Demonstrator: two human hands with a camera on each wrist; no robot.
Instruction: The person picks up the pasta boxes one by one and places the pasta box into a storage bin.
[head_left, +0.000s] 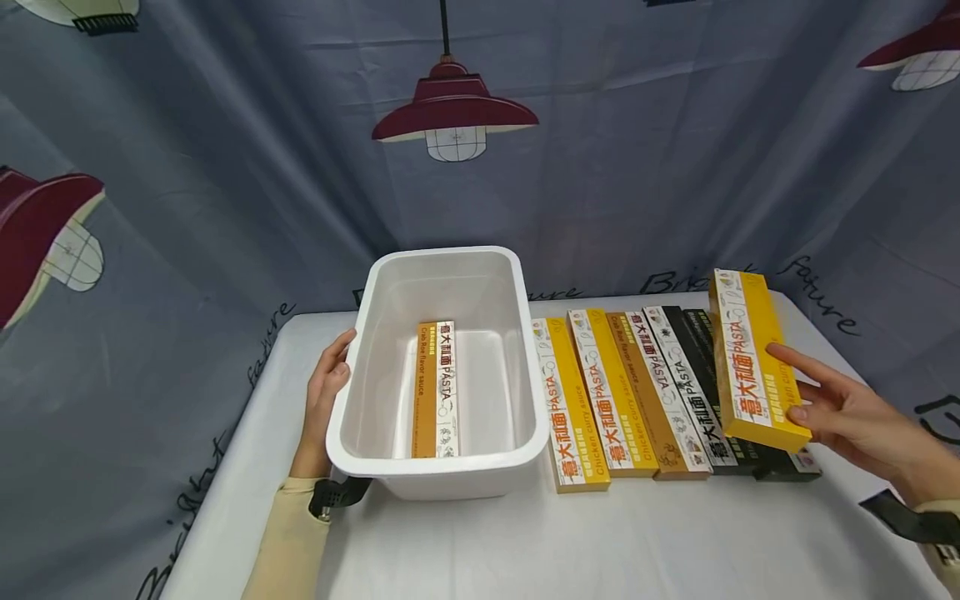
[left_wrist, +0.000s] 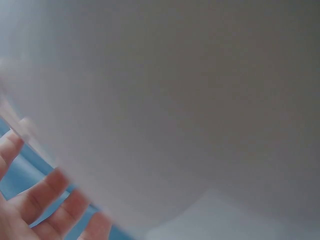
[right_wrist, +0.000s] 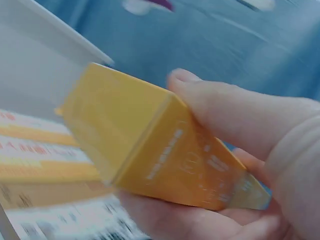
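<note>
Gray-blue curtain (head_left: 277, 167) is hanging across upper frame. Printed red lamp (head_left: 453, 107) is showing top center; second lamp (head_left: 45, 217) is sitting at left edge, third lamp (head_left: 918, 44) is poking into upper right. Black lettering (head_left: 806, 268) is running from lower left to right edge. White tabletop (head_left: 480, 550) is spanning lower middle.

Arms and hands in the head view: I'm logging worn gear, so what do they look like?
The left hand and right hand wear no gloves. The left sleeve and right sleeve are plain pale yellow; a black strap shows at each wrist.
</note>
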